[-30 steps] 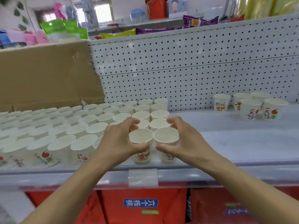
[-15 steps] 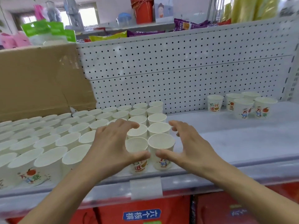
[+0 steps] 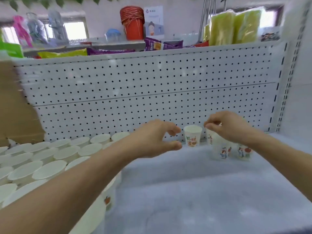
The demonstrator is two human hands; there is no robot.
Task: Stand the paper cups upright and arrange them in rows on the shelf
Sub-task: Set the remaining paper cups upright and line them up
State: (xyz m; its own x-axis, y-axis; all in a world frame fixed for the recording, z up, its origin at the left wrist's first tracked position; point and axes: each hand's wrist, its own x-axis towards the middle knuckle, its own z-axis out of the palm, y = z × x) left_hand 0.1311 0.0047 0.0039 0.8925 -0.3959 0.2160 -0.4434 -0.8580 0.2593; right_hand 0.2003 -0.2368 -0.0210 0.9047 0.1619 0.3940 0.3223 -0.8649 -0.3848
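Note:
Several white paper cups (image 3: 49, 168) stand upright in close rows on the left of the shelf (image 3: 185, 191). A small group of printed cups stands at the back right. My left hand (image 3: 157, 139) hovers with curved, spread fingers just left of the nearest loose cup (image 3: 193, 135) and holds nothing. My right hand (image 3: 228, 127) hangs over the other loose cups (image 3: 222, 152), its fingertips down at the rim of a partly hidden cup (image 3: 209, 138). Blur hides whether it pinches that rim.
A white pegboard (image 3: 152, 90) backs the shelf, with an upright post (image 3: 285, 85) at the right end. A cardboard box (image 3: 15, 107) stands behind the rows at the left. Snack bags and a red bucket (image 3: 133, 22) sit on the shelf above.
Both hands left the two front cups of the rows and moved right and back to the loose cups by the pegboard. My view swung right with them.

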